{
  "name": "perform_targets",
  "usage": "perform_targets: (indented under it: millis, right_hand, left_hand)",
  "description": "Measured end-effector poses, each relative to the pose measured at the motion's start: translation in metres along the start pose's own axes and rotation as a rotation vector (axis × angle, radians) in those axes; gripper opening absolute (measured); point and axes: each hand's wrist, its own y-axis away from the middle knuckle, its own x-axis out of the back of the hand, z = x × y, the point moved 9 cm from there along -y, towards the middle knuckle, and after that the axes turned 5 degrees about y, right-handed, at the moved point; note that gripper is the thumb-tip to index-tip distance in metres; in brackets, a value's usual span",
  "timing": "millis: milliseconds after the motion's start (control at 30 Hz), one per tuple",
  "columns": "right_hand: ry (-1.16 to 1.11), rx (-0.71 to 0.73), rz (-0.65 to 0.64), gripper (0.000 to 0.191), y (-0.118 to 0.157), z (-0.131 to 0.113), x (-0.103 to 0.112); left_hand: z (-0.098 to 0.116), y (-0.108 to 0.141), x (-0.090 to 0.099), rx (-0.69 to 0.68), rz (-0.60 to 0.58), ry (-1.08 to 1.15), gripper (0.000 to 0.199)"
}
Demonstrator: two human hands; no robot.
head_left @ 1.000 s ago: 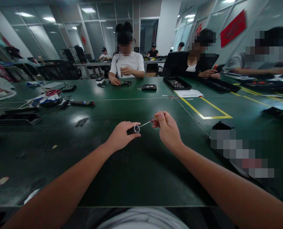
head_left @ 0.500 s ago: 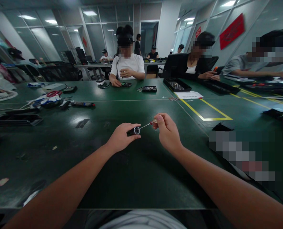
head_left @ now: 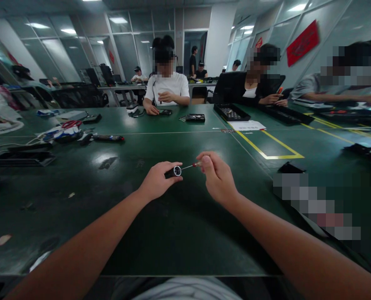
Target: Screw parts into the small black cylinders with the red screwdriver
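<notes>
My left hand (head_left: 158,181) is closed around a short black cylinder (head_left: 174,171) that has a silver rim at its open end. That end faces right and toward me, and dark parts show inside it. My right hand (head_left: 220,177) grips a small screwdriver (head_left: 197,164) with a red and clear handle, mostly covered by the fingers. Its thin metal shaft points left and its tip is at the cylinder's mouth; whether it touches anything inside, I cannot tell. Both hands are held above the green table (head_left: 185,237).
Left on the table lie a black pen-shaped tool (head_left: 108,137), red-handled scissors (head_left: 70,124) and cables. Farther back are a black box-like part (head_left: 195,118), a black tray (head_left: 231,112) and a paper sheet (head_left: 247,125). A person in white (head_left: 167,85) sits opposite.
My right hand and the screwdriver have shifted slightly left, closer to the cylinder. The cylinder has moved a little left with my left hand. A standing person in the background has moved right.
</notes>
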Motion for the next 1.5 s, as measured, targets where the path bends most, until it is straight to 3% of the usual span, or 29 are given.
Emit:
perform_targets:
  millis: [267, 500, 600, 767, 833, 933, 1000, 1167, 1500]
  right_hand:
    - [0.005, -0.059, 0.014, 0.021, -0.002, 0.007, 0.000]
    - [0.013, -0.102, -0.028, 0.029, -0.002, 0.007, -0.003]
    - [-0.062, -0.121, -0.018, 0.019, -0.003, 0.011, -0.004]
    - [-0.168, -0.197, 0.005, 0.024, -0.005, 0.026, -0.009]
    - [-0.209, -0.260, 0.030, 0.027, -0.007, 0.037, -0.010]
    - [-0.385, -0.520, 0.067, 0.030, -0.003, 0.069, -0.017]
    - [-0.469, -0.621, 0.074, 0.029, -0.001, 0.083, -0.021]
    - [-0.408, -0.507, 0.093, 0.031, -0.004, 0.080, -0.016]
    - [-0.260, -0.306, 0.060, 0.028, -0.006, 0.047, -0.011]
  left_hand:
    - [0.000, 0.001, -0.002, 0.027, -0.036, -0.013, 0.044]
    - [0.004, 0.000, -0.005, 0.027, -0.071, -0.043, 0.044]
    - [0.000, 0.000, -0.005, 0.037, -0.060, -0.039, 0.044]
    - [-0.001, 0.000, -0.006, 0.027, -0.066, -0.063, 0.045]
    - [0.006, 0.000, -0.010, -0.041, -0.122, -0.084, 0.045]
    - [0.015, -0.001, -0.015, -0.152, -0.199, -0.153, 0.044]
    - [0.013, -0.002, -0.015, -0.139, -0.210, -0.185, 0.044]
    - [0.002, -0.003, -0.014, -0.032, -0.209, -0.154, 0.046]
    - [0.003, -0.001, -0.012, -0.021, -0.171, -0.093, 0.049]
